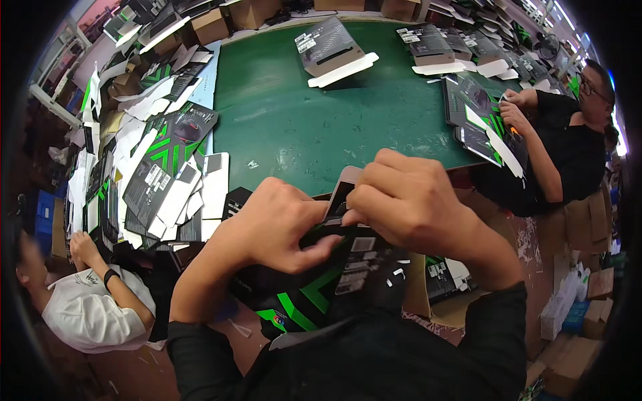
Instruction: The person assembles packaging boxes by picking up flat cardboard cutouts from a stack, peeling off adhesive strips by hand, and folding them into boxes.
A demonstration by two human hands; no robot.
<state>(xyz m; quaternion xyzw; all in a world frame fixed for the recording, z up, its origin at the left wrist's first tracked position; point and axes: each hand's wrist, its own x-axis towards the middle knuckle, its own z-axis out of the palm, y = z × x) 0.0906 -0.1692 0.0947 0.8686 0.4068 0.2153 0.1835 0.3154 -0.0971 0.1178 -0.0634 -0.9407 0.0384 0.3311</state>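
- Your left hand [277, 224] gripped the black cardboard box with green stripes [314, 281], held just below the edge of the green table [301, 120].
- Your right hand [404, 197] pinched shut on the box's top flap [341, 190], touching your left.
- A co-worker's hands [515, 110] held a similar flat box [481, 117] at the right.

Green table [301, 127]: folded box [331, 47], flat cartons [170, 167].
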